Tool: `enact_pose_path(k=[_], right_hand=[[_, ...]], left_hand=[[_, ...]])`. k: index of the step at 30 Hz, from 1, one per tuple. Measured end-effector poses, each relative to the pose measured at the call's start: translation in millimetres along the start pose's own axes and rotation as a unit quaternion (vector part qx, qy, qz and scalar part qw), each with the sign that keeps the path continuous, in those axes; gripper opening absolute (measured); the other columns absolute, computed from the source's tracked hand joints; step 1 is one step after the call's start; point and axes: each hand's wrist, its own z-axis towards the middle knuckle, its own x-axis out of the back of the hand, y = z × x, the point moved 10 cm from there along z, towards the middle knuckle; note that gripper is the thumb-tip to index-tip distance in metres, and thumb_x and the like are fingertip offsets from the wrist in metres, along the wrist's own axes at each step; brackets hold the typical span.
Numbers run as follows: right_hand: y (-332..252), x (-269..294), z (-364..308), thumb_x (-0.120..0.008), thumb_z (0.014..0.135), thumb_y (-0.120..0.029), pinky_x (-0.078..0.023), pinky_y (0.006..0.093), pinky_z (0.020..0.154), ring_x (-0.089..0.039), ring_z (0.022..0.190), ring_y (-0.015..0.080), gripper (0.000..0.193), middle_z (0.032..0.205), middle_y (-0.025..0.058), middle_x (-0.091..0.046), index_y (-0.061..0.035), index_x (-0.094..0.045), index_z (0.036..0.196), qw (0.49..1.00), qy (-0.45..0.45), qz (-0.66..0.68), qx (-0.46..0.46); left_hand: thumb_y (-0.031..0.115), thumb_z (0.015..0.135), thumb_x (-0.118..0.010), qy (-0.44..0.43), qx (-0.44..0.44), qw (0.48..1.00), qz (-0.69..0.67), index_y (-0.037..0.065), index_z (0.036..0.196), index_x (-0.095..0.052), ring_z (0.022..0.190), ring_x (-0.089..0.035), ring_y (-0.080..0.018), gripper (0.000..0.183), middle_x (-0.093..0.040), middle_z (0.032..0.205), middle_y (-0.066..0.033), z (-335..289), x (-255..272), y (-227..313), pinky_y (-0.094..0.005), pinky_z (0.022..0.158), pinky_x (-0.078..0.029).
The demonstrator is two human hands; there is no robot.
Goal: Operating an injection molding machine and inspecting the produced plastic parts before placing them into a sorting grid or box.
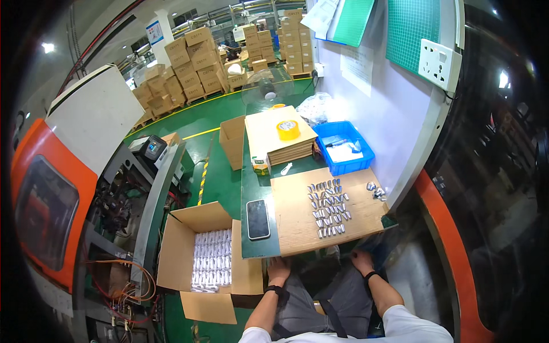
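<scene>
With our left hand (278,271) and right hand (362,262) low by the counter (255,190), spread or pinching we cannot tell, we should clear its edge before reaching the silvery pieces (327,201) on the board (360,220).

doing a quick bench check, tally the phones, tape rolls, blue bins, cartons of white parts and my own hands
Phone: 1
Tape roll: 1
Blue bin: 1
Carton of white parts: 1
Hands: 2, left hand and right hand
Total: 6

One phone (258,219), one brown board (369,214), one blue bin (355,166), one fan (267,93)
</scene>
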Motion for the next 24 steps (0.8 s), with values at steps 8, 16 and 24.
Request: enact_pose_path(k=[8, 16, 24], right_hand=[[-3.4, -9.5, 2.8, -0.06, 0.085, -0.03, -0.054, 0.0477, 0.08, -0.067, 0.091, 0.0396, 0.027, 0.095, 0.0203, -0.07, -0.0084, -0.072, 0.095, 1.0, 0.0, 0.005, 0.02], [12.6, -20.2, 4.5, -0.059, 0.088, -0.032, -0.053, 0.0467, 0.085, -0.066, 0.099, 0.0401, 0.031, 0.105, 0.02, -0.07, -0.0094, -0.069, 0.107, 0.998, -0.052, -0.027, -0.025], [0.9, -6.3, -6.1, -0.061, 0.088, -0.028, -0.053, 0.0449, 0.083, -0.067, 0.097, 0.04, 0.029, 0.101, 0.0211, -0.07, -0.0051, -0.07, 0.104, 1.0, -0.015, -0.007, -0.003]], left_hand=[[0.058, 0.09, -0.054, -0.089, 0.059, 0.994, -0.015, -0.004, 0.143, -0.037, 0.128, -0.046, -0.0494, 0.084, -0.042, 0.143, -0.0344, -6.4, -2.1, -4.7, -0.054, 0.105, -0.041], [0.058, 0.091, -0.052, -0.03, 0.053, 0.998, 0.014, 0.004, 0.136, -0.047, 0.123, -0.051, -0.0454, 0.071, -0.05, 0.136, -0.0282, -8.0, 8.9, 2.2, -0.0578, 0.095, -0.046], [0.046, 0.091, -0.055, 0.039, -0.02, 0.995, 0.092, 0.003, 0.118, -0.06, 0.115, -0.055, -0.0426, 0.051, -0.061, 0.119, -0.0252, -10.5, 14.5, 27.9, -0.0536, 0.091, -0.046]])
